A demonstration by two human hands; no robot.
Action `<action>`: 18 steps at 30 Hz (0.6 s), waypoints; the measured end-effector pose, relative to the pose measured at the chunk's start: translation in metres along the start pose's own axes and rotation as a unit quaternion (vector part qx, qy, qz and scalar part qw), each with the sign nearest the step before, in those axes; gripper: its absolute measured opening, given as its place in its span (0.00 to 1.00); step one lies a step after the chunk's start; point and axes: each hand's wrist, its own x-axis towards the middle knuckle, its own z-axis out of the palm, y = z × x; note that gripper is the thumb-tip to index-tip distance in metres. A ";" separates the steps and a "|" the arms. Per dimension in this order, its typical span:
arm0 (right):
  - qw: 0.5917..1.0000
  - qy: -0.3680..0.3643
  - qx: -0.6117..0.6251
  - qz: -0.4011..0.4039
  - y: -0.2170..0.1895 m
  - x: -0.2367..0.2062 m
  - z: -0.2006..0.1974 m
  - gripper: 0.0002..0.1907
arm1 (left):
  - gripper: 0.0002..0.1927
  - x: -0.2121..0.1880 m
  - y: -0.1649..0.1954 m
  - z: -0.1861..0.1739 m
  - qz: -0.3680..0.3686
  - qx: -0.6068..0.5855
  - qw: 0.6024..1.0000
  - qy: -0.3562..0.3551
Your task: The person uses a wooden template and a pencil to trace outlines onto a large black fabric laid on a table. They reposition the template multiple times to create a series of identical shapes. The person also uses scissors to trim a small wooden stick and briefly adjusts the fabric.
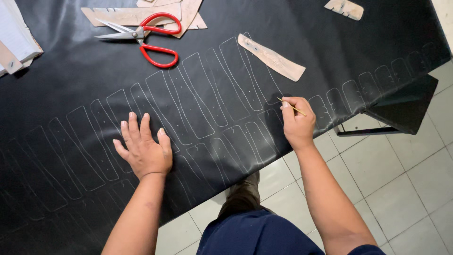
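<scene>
A wide sheet of smooth black leather-like material [226, 85], covered in rows of chalky traced outlines, is draping over the table edge toward you, with red-handled steel scissors [144, 35] and a long tan cardboard template [271, 57] lying on it beyond your hands. You are pressing your left hand [144, 148] flat, fingers spread, holding nothing. Your right hand [297, 123] is pinching a thin yellowish marking stick [292, 107], its tip touching the sheet.

Bare arms w/ no sleeves past the elbow, dark blue clothes [257, 236] & a dark shoe [245, 191].
</scene>
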 end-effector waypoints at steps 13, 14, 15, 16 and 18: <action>0.987 -0.019 0.148 0.066 -0.001 0.012 0.019 0.06 | 0.32 0.001 -0.005 -0.004 -0.007 0.003 1.000 -0.002; 0.987 -0.032 0.148 0.059 -0.005 0.019 0.029 0.07 | 0.33 0.002 -0.006 -0.004 -0.009 0.002 1.000 0.000; 0.987 -0.044 0.148 0.052 -0.010 0.029 0.040 0.08 | 0.33 0.004 -0.007 -0.004 -0.011 0.001 1.000 0.002; 0.985 -0.059 0.160 0.042 -0.015 0.038 0.052 0.08 | 0.33 0.004 -0.007 -0.004 -0.009 0.004 1.000 0.006; 0.979 -0.085 0.182 0.024 -0.026 0.060 0.079 0.09 | 0.33 0.005 -0.009 -0.004 -0.004 0.010 1.000 0.013</action>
